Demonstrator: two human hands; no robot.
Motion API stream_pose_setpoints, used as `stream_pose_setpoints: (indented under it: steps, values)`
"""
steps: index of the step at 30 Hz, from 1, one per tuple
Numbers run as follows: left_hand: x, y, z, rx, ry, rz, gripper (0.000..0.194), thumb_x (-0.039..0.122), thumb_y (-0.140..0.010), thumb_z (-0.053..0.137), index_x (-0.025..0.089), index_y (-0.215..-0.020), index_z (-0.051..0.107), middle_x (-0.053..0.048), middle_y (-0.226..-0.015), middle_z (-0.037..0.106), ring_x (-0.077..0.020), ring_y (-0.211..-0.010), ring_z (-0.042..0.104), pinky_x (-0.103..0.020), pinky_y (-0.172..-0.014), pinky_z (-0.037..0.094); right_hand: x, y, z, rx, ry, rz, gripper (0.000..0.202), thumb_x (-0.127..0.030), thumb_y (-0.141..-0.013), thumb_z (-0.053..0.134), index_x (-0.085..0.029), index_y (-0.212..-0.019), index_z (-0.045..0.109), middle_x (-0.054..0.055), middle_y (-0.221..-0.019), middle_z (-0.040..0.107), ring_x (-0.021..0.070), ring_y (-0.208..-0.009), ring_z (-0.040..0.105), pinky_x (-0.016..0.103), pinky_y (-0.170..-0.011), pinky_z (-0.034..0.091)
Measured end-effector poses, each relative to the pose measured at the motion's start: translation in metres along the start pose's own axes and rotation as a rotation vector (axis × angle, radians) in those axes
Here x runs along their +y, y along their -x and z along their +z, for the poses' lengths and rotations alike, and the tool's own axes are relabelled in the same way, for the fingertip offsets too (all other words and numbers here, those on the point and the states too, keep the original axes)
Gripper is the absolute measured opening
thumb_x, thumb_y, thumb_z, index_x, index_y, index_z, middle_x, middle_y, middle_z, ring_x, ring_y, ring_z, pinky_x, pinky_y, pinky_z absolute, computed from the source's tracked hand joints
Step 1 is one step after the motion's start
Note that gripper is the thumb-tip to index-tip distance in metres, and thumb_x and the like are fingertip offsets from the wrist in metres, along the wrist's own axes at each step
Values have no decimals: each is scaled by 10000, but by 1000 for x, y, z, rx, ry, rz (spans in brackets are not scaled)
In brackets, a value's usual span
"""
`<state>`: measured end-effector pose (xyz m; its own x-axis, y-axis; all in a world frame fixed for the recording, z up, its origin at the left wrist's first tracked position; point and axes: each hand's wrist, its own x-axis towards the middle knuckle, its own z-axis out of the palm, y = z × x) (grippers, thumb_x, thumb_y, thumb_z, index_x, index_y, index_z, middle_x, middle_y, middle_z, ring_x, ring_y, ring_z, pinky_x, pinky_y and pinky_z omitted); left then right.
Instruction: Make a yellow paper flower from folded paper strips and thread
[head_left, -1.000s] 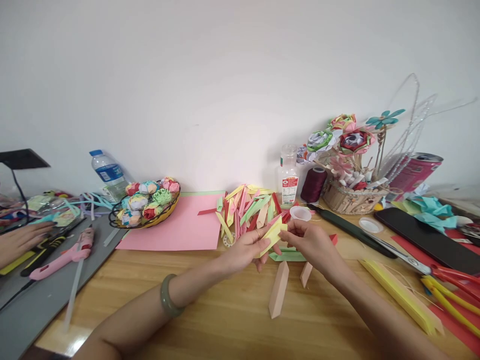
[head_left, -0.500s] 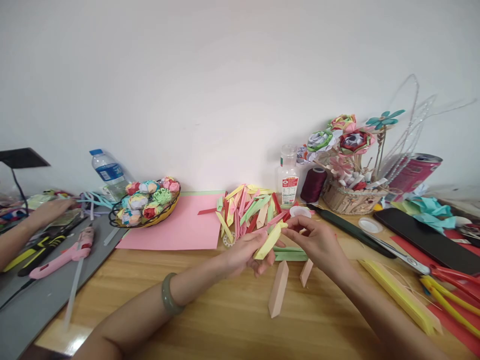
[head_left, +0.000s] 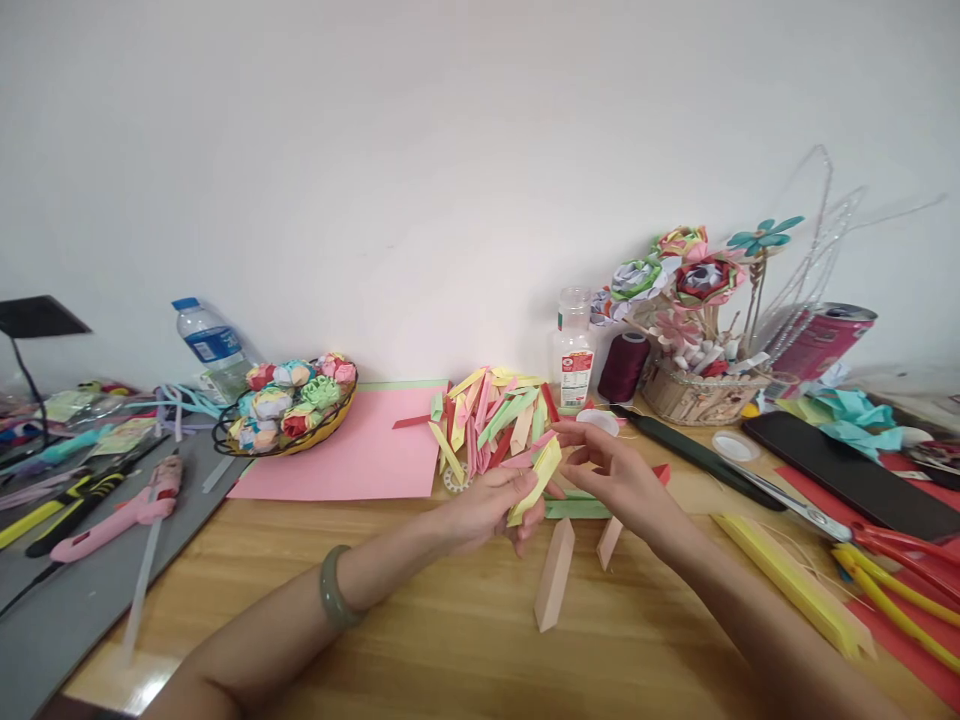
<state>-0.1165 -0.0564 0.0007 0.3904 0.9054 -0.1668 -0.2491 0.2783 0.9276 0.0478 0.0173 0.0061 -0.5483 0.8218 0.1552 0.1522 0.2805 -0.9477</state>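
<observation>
Flowers [head_left: 271,403] fill the yellow basket [head_left: 336,422]; left hand [head_left: 493,508] pinches yellow paper [head_left: 538,484], right hand [head_left: 613,472] half-curled, hold unclear.

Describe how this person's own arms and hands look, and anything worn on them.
The left arm and right arm show no sleeves; the left hand and right hand wear no gloves. A smooth, thick grey-green bangle circles the left arm. No cables are visible on either.
</observation>
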Motion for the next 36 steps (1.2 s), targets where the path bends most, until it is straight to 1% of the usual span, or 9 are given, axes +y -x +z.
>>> stream_pose_setpoints:
  steps: [3,8,12,16,20,23,28,32,36]
  values:
    - [0,1,0,0,-8,-20,422,533,-762,542,127,-875,566,44,-545,390,-68,-466,397,-175,-398,417,-5,2,2,-85,-96,14,371,-279,-711,568,-203,-1072,540,18,-859,579,136,-668,543,295,-637,444]
    - [0,3,-1,-71,-9,-74,426,517,-750,568,107,-868,577,29,-558,430,-92,-500,476,-216,-449,439,-10,7,9,-148,-224,23,144,-282,-724,567,-193,-834,542,-48,-640,516,96,-523,496,266,-571,411]
    - [-1,2,0,-45,-49,-92,447,543,-739,561,117,-873,551,1,-614,507,-92,-483,491,-230,-456,423,-9,8,16,-165,-281,32,110,-275,-710,569,-196,-735,496,-79,-510,463,88,-462,456,240,-512,370]
    - [1,4,3,1,-137,-107,399,530,-776,520,142,-870,512,48,-602,431,-31,-403,326,-167,-367,271,-5,8,18,-160,-266,46,48,-209,-687,560,-185,-712,527,-67,-507,504,95,-484,479,236,-519,377]
    - [3,7,5,-65,-106,-148,361,506,-798,505,148,-848,502,81,-551,326,-22,-390,211,-169,-368,136,-3,8,14,-201,-250,85,66,-198,-671,551,-169,-720,585,-46,-511,557,110,-501,533,255,-552,428]
    - [1,6,6,-69,-78,-153,346,492,-797,511,147,-828,521,86,-517,299,-33,-391,230,-184,-384,152,-4,7,11,-195,-220,111,94,-207,-677,524,-167,-709,602,-40,-525,570,112,-490,552,275,-579,456]
    - [-9,0,4,68,-201,-118,386,516,-737,559,131,-766,564,24,-580,461,-72,-470,401,-214,-447,248,-1,8,15,-156,-97,97,120,-181,-654,501,-174,-682,618,-31,-563,578,119,-508,547,264,-549,455]
    - [-8,2,6,160,-270,-69,301,454,-743,585,153,-746,578,62,-518,377,-66,-452,300,-221,-462,193,-1,6,14,-125,41,67,155,-191,-654,520,-169,-705,665,0,-623,634,143,-560,572,261,-542,452]
    - [5,8,3,215,-229,-32,268,423,-769,566,156,-767,568,67,-519,333,-66,-448,247,-224,-455,162,-10,-3,-8,-5,179,9,260,-348,-725,545,-169,-860,676,55,-816,686,194,-722,610,301,-639,467]
